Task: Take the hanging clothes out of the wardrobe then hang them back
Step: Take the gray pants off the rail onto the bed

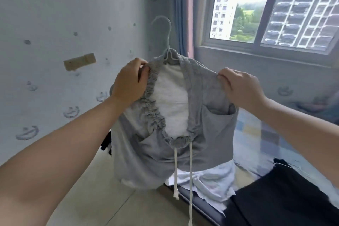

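A pair of grey drawstring shorts (146, 148) is held up in front of me, its elastic waistband stretched open so the white lining shows. A pale wire hanger (166, 31) sticks up from the far side of the waistband, its hook free in the air. My left hand (128, 80) pinches the waistband's left edge. My right hand (240, 88) pinches its right edge. Two white drawstrings dangle from the front. The wardrobe is out of view.
A bed (256, 134) with a checked sheet lies at the right, carrying a white garment (211, 180) and a black garment (286, 198). A patterned wall is at the left, a window (266, 5) and curtain (181, 11) behind. Tiled floor lies below.
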Available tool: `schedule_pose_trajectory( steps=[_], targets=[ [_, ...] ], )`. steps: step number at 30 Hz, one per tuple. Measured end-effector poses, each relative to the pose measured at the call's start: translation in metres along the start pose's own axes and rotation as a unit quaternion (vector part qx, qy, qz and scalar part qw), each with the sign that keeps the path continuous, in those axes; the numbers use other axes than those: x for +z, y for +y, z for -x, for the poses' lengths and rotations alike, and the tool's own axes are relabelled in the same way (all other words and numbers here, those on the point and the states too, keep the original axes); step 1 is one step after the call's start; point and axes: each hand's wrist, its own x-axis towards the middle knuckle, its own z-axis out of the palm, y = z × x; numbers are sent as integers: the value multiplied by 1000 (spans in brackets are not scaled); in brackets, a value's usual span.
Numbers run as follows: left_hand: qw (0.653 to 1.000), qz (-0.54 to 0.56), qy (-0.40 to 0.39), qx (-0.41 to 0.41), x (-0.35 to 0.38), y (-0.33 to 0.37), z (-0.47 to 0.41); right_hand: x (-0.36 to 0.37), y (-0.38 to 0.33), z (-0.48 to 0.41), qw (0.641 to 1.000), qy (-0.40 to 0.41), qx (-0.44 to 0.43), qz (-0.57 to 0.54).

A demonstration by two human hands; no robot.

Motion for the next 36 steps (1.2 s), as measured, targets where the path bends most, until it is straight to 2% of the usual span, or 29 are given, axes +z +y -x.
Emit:
schedule_pose_trajectory(
  steps=[11, 19, 24, 29, 32, 36],
  targets=[
    [986, 141, -71, 55, 168, -30, -101, 42, 86, -20, 981, -9, 168, 94],
    [960, 162, -227, 20, 287, -55, -62, 122, 138, 42, 951, -111, 280, 75],
    [929, 122, -348, -29, 351, -65, -11, 178, 161, 101, 909, -189, 370, 20],
    [878, 75, -469, -65, 401, -78, 49, 226, 179, 161, 856, -297, 421, -32],
    [858, 59, -501, -92, 423, -84, 70, 246, 190, 181, 826, -356, 431, -72],
    [848, 28, -518, -110, 454, -87, 82, 270, 207, 191, 801, -382, 452, -94]
  ],
)
